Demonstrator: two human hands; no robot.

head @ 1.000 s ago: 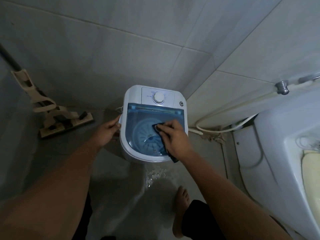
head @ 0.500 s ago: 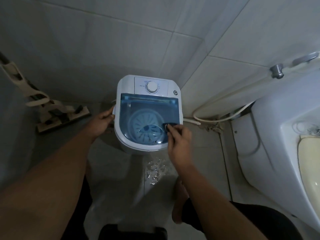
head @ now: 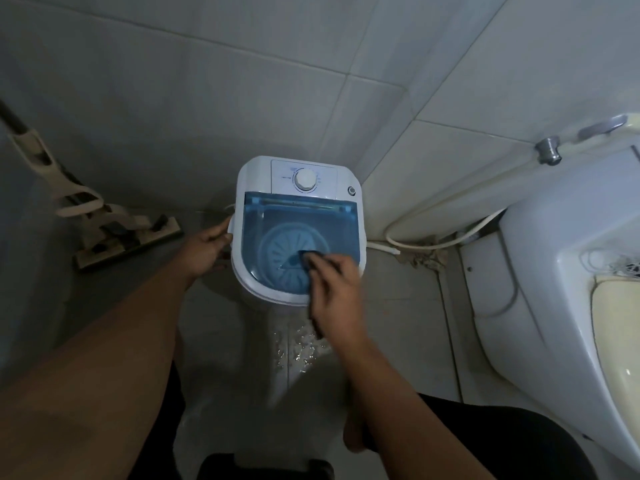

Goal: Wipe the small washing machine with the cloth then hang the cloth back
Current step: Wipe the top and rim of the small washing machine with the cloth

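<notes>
The small white washing machine (head: pixel 256 174) stands on the floor in the tiled corner, with a blue see-through lid (head: pixel 298 223) and a white dial at its back. My right hand (head: pixel 334 292) presses a dark cloth (head: pixel 309 257) flat on the near right part of the lid; most of the cloth is hidden under the fingers and the hand is motion-blurred. My left hand (head: pixel 204 249) grips the machine's left side rim.
A beige floor mop (head: pixel 104 233) leans at the left. A white toilet (head: pixel 568 271) fills the right side, with a hose (head: pixel 433 216) along the wall. Wet patches (head: pixel 298 344) lie on the floor before the machine. My bare foot (head: pixel 356 431) is below.
My right hand with the cloth has slid across the lid, out to the right edge and back toward the middle front. My left hand has kept its hold on the machine's side.
</notes>
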